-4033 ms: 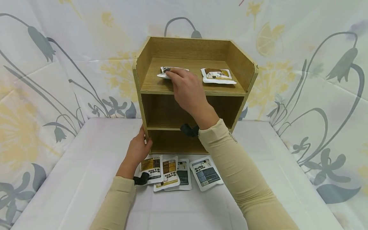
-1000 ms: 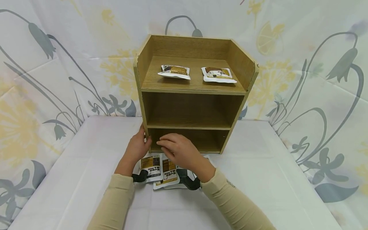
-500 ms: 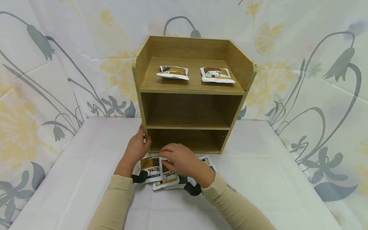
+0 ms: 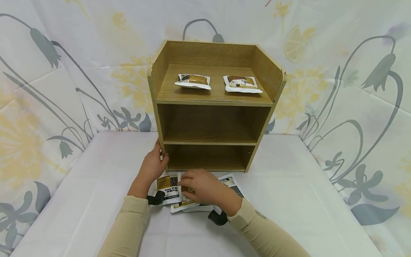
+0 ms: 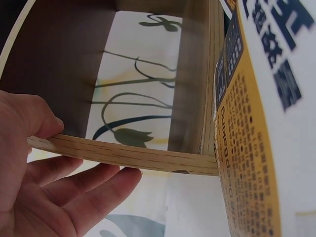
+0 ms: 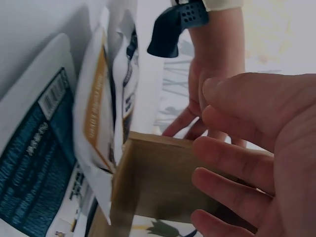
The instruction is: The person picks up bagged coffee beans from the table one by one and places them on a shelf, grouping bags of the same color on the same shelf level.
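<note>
My left hand [image 4: 152, 163] grips the lower left side panel of a small wooden shelf unit [image 4: 210, 143]. In the left wrist view the thumb [image 5: 47, 121] lies on the panel's inner face, the fingers outside. My right hand [image 4: 203, 187] hovers over several flat white pouches in front of the unit, fingers loosely bent and holding nothing. The brown-and-white pouch [image 4: 168, 187] lies leftmost, overlapping a yellow-brown pouch [image 4: 183, 205]. A further pouch [image 4: 199, 208] is mostly hidden under the hand. To the right lies a blue-labelled pouch [image 4: 232, 182], partly covered by the right wrist.
Two pouches lie on the unit's top shelf, a left pouch [image 4: 193, 81] and a right pouch [image 4: 242, 84]. Below are two open compartments. A white cloth [image 4: 305, 200] covers the table, and a floral curtain [image 4: 337, 89] hangs behind.
My right hand let go of the left pouch on the top shelf, came down, and has lowered further over the pouches in front. The left hand stays on the side panel.
</note>
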`<state>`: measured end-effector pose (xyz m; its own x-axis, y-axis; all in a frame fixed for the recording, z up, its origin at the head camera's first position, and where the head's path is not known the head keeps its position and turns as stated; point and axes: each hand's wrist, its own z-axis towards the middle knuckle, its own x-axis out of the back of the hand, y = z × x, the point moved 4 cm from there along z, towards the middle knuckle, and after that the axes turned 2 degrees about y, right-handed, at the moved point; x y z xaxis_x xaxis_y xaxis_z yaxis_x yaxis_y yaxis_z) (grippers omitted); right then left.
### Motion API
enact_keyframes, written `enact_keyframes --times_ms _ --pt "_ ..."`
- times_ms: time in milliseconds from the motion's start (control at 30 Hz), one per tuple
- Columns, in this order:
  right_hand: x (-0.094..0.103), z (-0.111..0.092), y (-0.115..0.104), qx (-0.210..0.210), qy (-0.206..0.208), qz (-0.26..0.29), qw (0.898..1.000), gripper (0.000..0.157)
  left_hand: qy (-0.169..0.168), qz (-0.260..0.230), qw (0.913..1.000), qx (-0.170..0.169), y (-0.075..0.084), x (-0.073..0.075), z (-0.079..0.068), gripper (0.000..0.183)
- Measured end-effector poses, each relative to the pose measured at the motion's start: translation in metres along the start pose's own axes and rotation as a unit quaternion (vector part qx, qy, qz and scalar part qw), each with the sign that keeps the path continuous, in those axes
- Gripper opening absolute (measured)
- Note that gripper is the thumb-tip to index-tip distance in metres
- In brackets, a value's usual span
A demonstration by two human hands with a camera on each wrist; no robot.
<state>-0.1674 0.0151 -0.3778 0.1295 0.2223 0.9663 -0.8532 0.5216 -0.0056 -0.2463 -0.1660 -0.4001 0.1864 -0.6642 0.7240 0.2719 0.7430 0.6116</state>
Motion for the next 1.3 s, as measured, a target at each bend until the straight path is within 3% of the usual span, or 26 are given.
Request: enact_keyframes --times_ms 267,600,1000,1300 --pt "-0.010 -0.005 -0.004 -0.022 -0.065 -0.006 0.998 0.036 0.004 0.001 1.0000 0.001 -0.001 -0.001 0.000 0.066" --pt "-0.020 -0.011 -0.007 -0.039 -0.104 0.000 0.994 0.053 0.001 0.004 1.0000 0.003 0.001 -0.002 0.000 0.068" --pt "-0.033 -0.014 -0.012 -0.055 -0.126 -0.034 0.990 0.065 -0.003 0.004 1.0000 0.005 -0.001 -0.001 -0.001 0.067" --pt "-0.040 -0.017 -0.013 -0.059 -0.110 -0.063 0.990 0.055 -0.005 0.004 1.0000 0.007 0.000 -0.001 -0.001 0.068"
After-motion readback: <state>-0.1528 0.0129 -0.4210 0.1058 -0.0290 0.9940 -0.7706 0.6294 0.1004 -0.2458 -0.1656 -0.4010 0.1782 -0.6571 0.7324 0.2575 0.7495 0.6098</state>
